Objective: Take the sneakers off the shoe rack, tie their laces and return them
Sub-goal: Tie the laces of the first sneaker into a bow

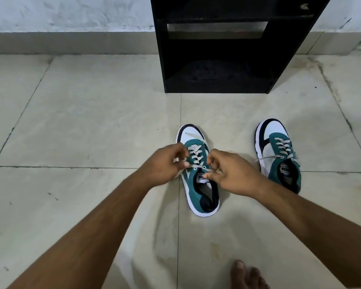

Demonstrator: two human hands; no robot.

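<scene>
Two green, white and black sneakers stand on the tiled floor, toes pointing away from me. The left sneaker sits between my hands. My left hand pinches one end of its grey lace at the shoe's left side. My right hand pinches the other end over the tongue. The right sneaker stands apart to the right with its lace loose, one end trailing left. The black shoe rack stands beyond the sneakers against the wall, its lower shelves dark.
Pale floor tiles with dark grout lines spread all around. A white wall with a tiled skirting runs behind the rack. My bare foot shows at the bottom edge.
</scene>
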